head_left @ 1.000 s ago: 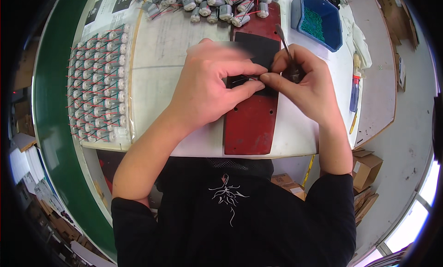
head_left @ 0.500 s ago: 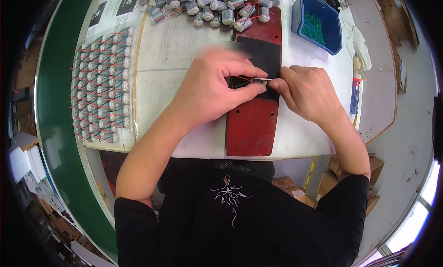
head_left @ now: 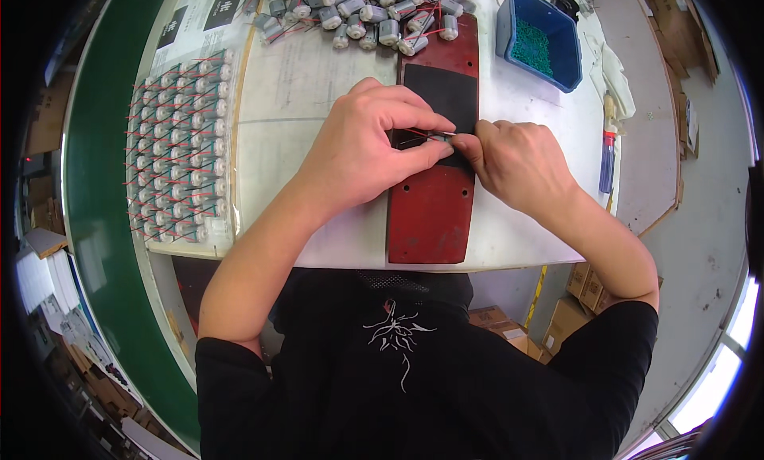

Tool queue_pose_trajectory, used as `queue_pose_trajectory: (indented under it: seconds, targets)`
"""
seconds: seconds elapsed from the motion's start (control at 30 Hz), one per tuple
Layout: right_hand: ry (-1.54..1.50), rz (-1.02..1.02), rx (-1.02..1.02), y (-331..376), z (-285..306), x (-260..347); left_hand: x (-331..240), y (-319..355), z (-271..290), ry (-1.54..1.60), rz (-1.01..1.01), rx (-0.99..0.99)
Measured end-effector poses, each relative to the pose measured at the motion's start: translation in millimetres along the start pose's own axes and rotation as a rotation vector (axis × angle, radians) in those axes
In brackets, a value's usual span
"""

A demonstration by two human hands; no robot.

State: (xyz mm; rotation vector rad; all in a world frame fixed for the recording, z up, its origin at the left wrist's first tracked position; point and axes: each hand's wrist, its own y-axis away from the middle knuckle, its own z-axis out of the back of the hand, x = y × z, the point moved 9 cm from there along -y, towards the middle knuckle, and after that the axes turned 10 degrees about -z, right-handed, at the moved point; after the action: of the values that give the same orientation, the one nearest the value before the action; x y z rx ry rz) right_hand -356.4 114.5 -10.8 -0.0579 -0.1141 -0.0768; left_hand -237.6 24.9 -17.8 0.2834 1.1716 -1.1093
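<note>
Over the black pad (head_left: 454, 90) on a red board, my two hands meet at the fingertips. My left hand (head_left: 368, 138) is closed, thumb and fingers pinching a small wired part whose body is mostly hidden. Its red and dark wires (head_left: 411, 134) trail back under the palm. My right hand (head_left: 521, 159) is closed too, its thumb and bent forefinger gripping a thin metal tool (head_left: 450, 134). The tool's tip reaches in between the left fingertips; its kind is too covered to tell.
Grey motors (head_left: 372, 14) with red wires are heaped at the far side. Rows of wired motors (head_left: 177, 150) stand at left. The red board (head_left: 430, 221) runs toward me. A blue bin (head_left: 569, 66) of green bits and a screwdriver (head_left: 608, 157) lie right.
My right hand has shifted slightly left, closer to my left fingertips, and less of the metal tool shows. The left hand keeps its pinch. The whole view has shifted a little.
</note>
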Motion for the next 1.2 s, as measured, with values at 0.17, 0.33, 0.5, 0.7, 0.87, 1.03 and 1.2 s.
queue_pose_trajectory:
  seconds: [0.17,0.33,0.5,0.7,0.87,1.03,1.2]
  targets:
    - [-0.01,-0.018,0.04,-2,-2,-3,0,1,0,-0.021,-0.026,-0.014]
    - [-0.057,0.006,0.073,3,-1,0,-4,-1,0,-0.025,-0.059,-0.014]
    - [0.042,-0.037,0.094,0,-2,5,-5,0,5,-0.096,-0.1,-0.028]
    - [-0.164,0.024,0.099,-2,0,-5,-14,5,6,-0.243,-0.155,-0.071]
    - [-1.476,-0.36,0.416,12,-43,-55,-71,45,33,-0.492,-0.258,-0.043]
    - [-1.771,-0.268,0.405,11,-43,-50,-81,126,114,-0.607,-0.215,-0.133]
    - [-1.9,-0.236,0.411,7,-44,-48,-51,194,154,-0.814,-0.029,-0.187]
